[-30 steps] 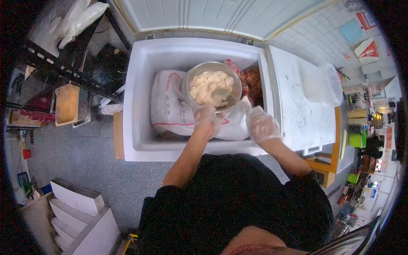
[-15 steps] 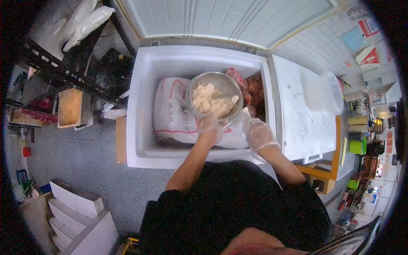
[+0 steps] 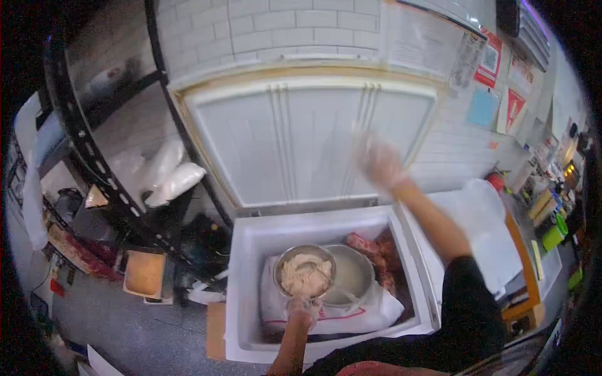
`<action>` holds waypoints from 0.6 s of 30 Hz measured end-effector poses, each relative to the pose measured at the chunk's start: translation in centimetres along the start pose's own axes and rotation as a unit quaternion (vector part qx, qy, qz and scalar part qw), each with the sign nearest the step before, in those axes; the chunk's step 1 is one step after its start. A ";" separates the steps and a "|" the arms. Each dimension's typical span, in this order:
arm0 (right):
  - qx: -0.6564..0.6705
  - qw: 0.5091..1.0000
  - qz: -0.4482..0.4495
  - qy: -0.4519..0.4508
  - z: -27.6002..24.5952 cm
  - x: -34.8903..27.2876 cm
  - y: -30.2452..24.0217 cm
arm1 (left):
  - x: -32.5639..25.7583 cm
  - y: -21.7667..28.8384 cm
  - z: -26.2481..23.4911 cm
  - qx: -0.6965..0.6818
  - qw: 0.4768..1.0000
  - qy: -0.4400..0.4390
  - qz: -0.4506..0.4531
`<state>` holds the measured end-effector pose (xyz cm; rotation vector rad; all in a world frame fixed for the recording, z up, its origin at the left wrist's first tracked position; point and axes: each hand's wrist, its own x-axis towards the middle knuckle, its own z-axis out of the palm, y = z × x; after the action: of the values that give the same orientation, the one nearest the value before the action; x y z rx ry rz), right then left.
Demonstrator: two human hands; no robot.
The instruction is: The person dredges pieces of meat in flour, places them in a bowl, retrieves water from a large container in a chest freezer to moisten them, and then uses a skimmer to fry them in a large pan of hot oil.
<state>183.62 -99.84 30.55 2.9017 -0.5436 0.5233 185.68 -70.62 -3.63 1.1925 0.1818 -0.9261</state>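
Observation:
My left hand (image 3: pixel 303 309), in a clear plastic glove, is closed at the near edge of a round metal bowl (image 3: pixel 280 258). Pale, lumpy pieces of food (image 3: pixel 305 276) fill the bowl; they look like raw meat, though the kind is unclear. A second, wider metal bowl (image 3: pixel 356 282) shows right beside it, partly covered by the first, with whitish residue inside. Both are above a white sack with red markings (image 3: pixel 376 318) in the chest freezer (image 3: pixel 249 326). My gloved right hand (image 3: pixel 380 161) is raised in front of the freezer's lid, its fingers smeared by motion.
The freezer's lid (image 3: pixel 313 144) stands raised against the tiled wall. Reddish packed food (image 3: pixel 376 250) lies in the freezer's right side. A white surface (image 3: pixel 480 238) adjoins on the right. Black metal shelving (image 3: pixel 100 163) and a tray of orange-brown food (image 3: pixel 144 274) are at left.
The view has tilted up towards the lid. My right hand has risen from beside the bowl to before the lid. Two bowls now show side by side where one showed before.

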 end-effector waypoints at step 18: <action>-0.218 0.970 -0.040 0.101 -8.4 2.1 -1.1 | -24.9 0.2 -12.0 -0.372 0.879 0.150 0.259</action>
<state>183.21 -97.83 39.03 2.4103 -0.4434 0.5923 174.06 -47.47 5.91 0.5930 0.4029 -0.1422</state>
